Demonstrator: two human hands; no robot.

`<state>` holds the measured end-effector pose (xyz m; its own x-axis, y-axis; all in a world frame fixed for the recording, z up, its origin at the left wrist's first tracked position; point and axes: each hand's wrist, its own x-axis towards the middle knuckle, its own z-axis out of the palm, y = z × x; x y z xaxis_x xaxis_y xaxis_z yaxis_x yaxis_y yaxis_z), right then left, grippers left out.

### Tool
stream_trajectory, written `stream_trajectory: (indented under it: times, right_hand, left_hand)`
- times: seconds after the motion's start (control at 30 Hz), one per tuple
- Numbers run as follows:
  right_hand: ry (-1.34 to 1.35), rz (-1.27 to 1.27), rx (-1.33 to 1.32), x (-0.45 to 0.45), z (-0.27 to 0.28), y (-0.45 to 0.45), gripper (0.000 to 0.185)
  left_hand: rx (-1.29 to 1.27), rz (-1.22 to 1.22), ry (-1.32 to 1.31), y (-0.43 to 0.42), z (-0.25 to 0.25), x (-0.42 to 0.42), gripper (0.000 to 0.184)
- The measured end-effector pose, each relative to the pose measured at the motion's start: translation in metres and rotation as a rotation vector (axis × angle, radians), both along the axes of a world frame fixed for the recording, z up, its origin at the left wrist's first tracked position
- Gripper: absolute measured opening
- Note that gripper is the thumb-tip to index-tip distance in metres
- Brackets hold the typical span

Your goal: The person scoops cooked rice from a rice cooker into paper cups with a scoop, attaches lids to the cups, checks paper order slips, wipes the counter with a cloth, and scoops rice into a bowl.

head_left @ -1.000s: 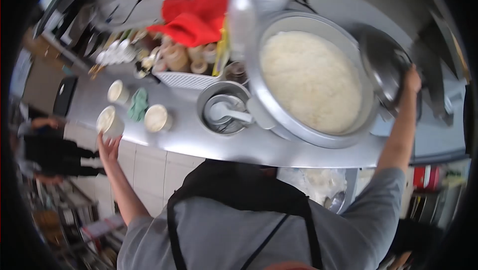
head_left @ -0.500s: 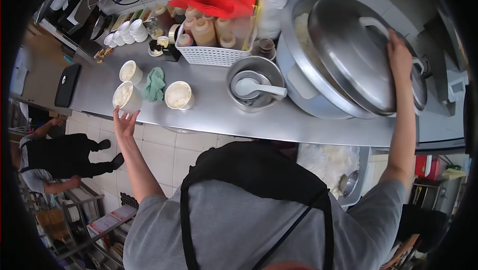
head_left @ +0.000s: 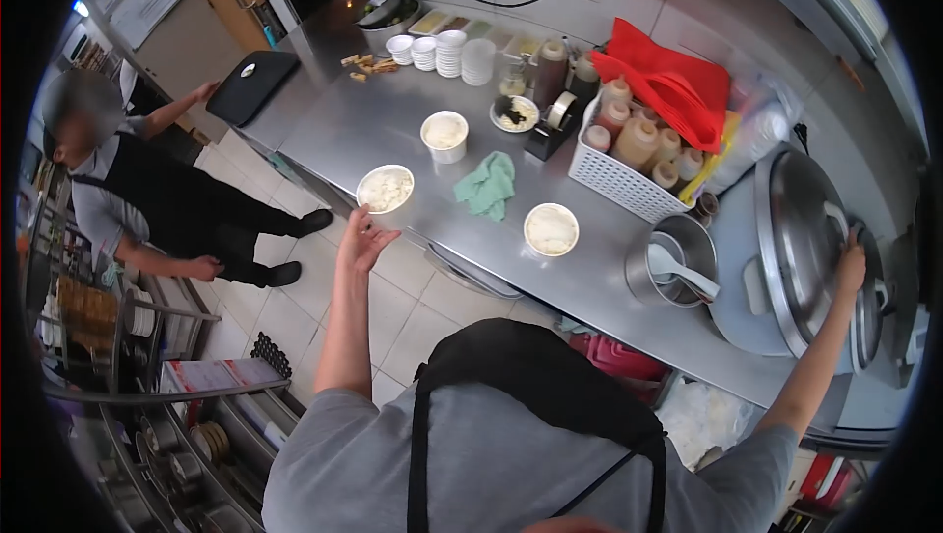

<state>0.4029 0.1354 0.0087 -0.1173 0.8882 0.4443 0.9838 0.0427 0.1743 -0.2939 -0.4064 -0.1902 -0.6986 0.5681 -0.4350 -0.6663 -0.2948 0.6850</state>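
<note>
My left hand (head_left: 365,241) has its fingers spread at the front edge of the counter, the fingertips at a white bowl of rice (head_left: 385,189). Whether they touch its side I cannot tell. Fingers curled, my right hand (head_left: 852,266) grips the handle of a large metal lid (head_left: 801,228) on the big rice pot (head_left: 742,282). A second white bowl of rice (head_left: 444,136) stands behind the first, and a third rice bowl (head_left: 551,229) is further right. Between them lies a crumpled green cloth (head_left: 485,186).
A metal pot (head_left: 643,273) holding a white ladle (head_left: 683,273) stands beside the rice pot. Behind are a white basket (head_left: 619,186) of sauce bottles, a tape dispenser (head_left: 552,127) and stacked small cups (head_left: 449,54). A co-worker (head_left: 147,169) stands at the left, beyond the counter's end.
The view has swung left, so the counter things appear further right. The rice seen earlier through the gap under the lid is now out of sight. My left hand stays by the same bowl.
</note>
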Motion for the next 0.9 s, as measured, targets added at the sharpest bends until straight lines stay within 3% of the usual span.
stream_trajectory:
  times: [0.07,0.17,0.23,0.27,0.3,0.4,0.53,0.67,0.9]
  right_hand:
    - [-0.054,0.167,0.294,-0.035,0.023,-0.007,0.046]
    - [0.254,0.527,0.37,-0.145,0.058,-0.059,0.037]
    - [0.706,0.799,0.087,-0.241,0.056,-0.128,0.031]
    - [0.69,0.829,0.021,-0.282,0.047,-0.159,0.027]
    - [0.606,1.032,-0.034,-0.32,0.041,-0.195,0.027]
    - [0.448,1.235,-0.307,-0.397,-0.029,-0.248,0.031]
    - [0.02,1.215,-0.441,-0.448,-0.13,-0.288,0.029]
    - [-0.36,1.125,-0.482,-0.464,-0.177,-0.309,0.025]
    - [-0.19,1.241,-0.404,-0.449,-0.181,-0.303,0.018]
  left_hand:
    - [0.01,-0.001,-0.009,-0.004,0.002,-0.001,0.068]
    - [0.026,0.01,0.033,-0.008,0.008,0.007,0.064]
    - [0.02,0.021,0.045,-0.01,0.007,0.007,0.064]
    - [0.026,0.036,0.069,-0.01,0.005,0.01,0.064]
    - [0.034,0.029,0.027,-0.012,0.003,0.01,0.065]
    - [0.031,0.032,-0.091,-0.013,-0.001,0.013,0.067]
    - [0.085,-0.003,-0.053,-0.013,-0.006,0.015,0.072]
    - [0.048,-0.009,-0.13,-0.011,-0.022,0.015,0.072]
    - [0.059,-0.097,-0.136,0.001,-0.027,0.019,0.07]
